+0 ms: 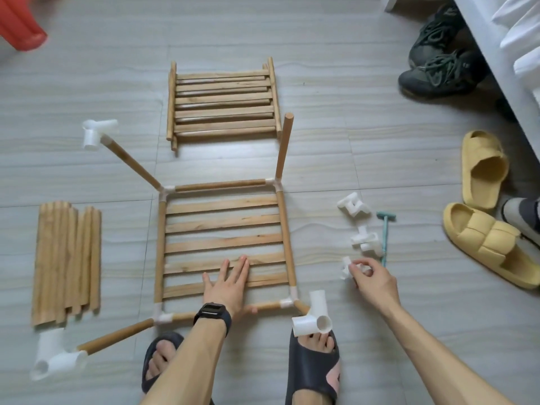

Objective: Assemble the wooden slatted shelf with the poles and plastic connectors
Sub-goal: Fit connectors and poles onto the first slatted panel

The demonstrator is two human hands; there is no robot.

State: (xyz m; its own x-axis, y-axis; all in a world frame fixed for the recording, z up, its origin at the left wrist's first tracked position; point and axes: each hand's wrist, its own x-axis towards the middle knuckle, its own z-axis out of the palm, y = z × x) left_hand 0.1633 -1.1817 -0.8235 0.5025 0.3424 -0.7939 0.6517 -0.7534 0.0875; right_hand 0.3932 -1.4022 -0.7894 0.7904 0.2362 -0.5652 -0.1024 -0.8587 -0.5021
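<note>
A slatted wooden shelf lies flat on the floor, framed by poles and white corner connectors. Upright poles rise from its four corners; three carry white connectors on top: far left, near left, near right. The far-right pole has a bare tip. My left hand presses flat on the near slats. To the right of the shelf, my right hand pinches a loose white connector on the floor.
A second stack of slatted panels lies beyond the shelf. Loose poles lie in a bundle at left. More white connectors and a small teal mallet lie at right. Yellow slippers, dark shoes, a red stool.
</note>
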